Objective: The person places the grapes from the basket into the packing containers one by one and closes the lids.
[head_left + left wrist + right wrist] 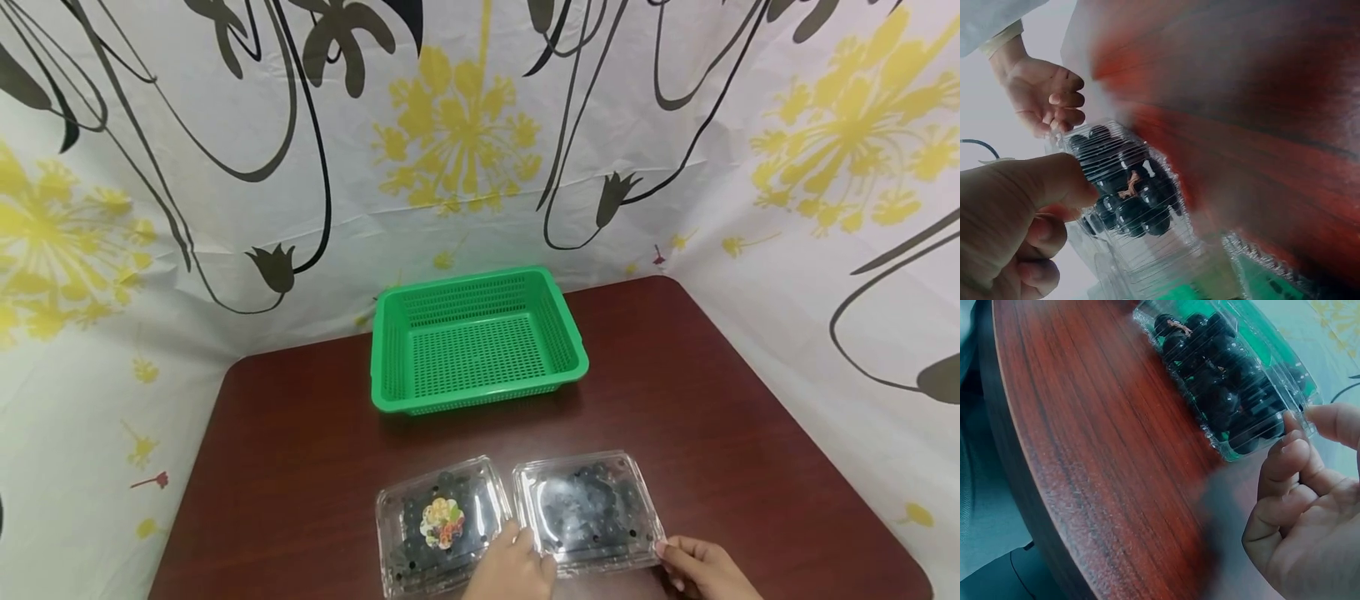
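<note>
right clamshell of blueberries (588, 508) sat at the counter's (712, 400) near edge beside its labelled twin (442, 525) | left hand (513, 571) fingers pinched its near-left corner; right hand (705, 567) fingers curled at the near-right rim | thin, slick, crushable plastic, likely light; best gripped by the rim | green basket (476, 342) beyond, open counter between

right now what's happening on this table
A person has both hands on the right blueberry box, a clear plastic clamshell near the table's front edge. The left hand holds its left side, and the right hand has its fingers at the near right corner. A second, labelled blueberry box sits beside it, and a green basket stands behind, with nothing in it.
</note>
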### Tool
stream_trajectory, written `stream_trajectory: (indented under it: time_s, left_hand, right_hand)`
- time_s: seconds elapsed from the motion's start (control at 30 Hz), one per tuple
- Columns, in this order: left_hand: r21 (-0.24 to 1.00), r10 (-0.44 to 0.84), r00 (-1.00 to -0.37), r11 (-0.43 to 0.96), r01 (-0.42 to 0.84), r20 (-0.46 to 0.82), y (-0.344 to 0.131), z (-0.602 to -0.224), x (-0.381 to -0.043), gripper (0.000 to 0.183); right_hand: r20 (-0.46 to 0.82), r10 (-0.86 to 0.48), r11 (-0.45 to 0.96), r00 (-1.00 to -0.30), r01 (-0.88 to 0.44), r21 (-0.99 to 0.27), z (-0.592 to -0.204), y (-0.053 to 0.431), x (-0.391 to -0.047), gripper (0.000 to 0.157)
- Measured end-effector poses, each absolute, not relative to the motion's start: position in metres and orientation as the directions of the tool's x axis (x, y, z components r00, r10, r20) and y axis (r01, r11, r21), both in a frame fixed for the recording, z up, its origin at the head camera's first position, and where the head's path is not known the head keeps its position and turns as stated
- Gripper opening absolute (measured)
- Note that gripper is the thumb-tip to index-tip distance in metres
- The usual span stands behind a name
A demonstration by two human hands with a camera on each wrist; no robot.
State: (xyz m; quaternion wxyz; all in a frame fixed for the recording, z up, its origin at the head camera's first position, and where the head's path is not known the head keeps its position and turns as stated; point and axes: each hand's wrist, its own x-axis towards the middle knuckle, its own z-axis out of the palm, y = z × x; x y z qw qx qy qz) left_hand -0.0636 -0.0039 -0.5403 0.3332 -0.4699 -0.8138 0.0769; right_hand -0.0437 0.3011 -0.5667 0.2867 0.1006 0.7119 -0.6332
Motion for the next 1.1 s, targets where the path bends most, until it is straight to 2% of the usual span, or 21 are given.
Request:
stream_trajectory:
  time_s: [0.27, 0.57, 0.93, 1.1]
  left_hand:
    - [-0.429, 0.808, -0.337, 0.555, 0.713, 0.484, -0.001, -0.544, -0.064, 0.015]
    - [-0.409, 0.786, -0.354, 0.581, 0.704, 0.508, -0.002, -0.546, -0.064, 0.017]
    - [-0.362, 0.739, -0.356, 0.617, 0.698, 0.573, -0.003, -0.552, -0.064, 0.023]
    - [-0.351, 0.741, -0.388, 0.625, 0.698, 0.547, -0.006, -0.546, -0.062, 0.023]
  right_hand:
    - [-0.507, -0.196, 0.185, -0.840, 0.476, -0.860, -0.567, 0.299, -0.045, 0.028]
    - [-0.549, -0.137, 0.164, -0.824, 0.528, -0.833, -0.572, 0.297, -0.043, 0.029]
    - [-0.532, -0.132, 0.147, -0.836, 0.515, -0.845, -0.568, 0.297, -0.044, 0.025]
    - [-0.523, -0.114, 0.176, -0.845, 0.501, -0.848, -0.569, 0.296, -0.044, 0.025]
